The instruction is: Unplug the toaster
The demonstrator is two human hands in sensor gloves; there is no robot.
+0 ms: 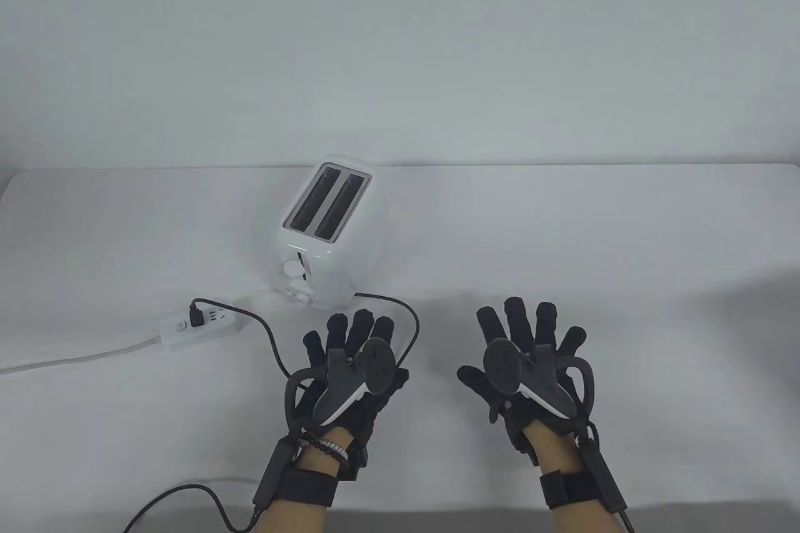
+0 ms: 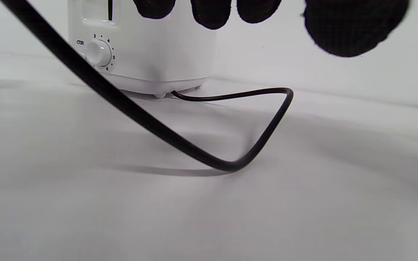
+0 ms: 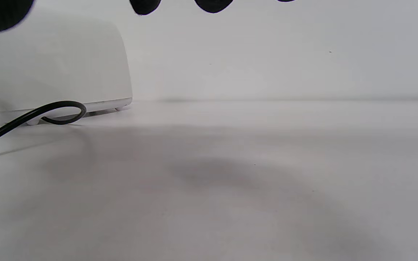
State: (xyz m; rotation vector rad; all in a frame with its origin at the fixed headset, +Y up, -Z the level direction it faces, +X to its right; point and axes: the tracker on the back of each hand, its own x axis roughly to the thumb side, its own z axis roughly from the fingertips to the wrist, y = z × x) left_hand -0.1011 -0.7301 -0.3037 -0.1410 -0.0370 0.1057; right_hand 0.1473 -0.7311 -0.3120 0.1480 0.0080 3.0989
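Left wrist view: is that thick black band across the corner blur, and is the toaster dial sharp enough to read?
Left wrist view: the band is the cord, close to the lens and soft-edged; the dial numbers read clearly. Table view: even light, white toaster low in contrast.

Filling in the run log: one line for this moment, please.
step: not begun | plug: in power strip | toaster: upright | left hand: open, empty | right hand: open, empty

Black gloves (image 1: pixel 350 364), grey trackers (image 1: pixel 359 380), maybe beaded bracelet (image 1: pixel 325 447), L wrist.
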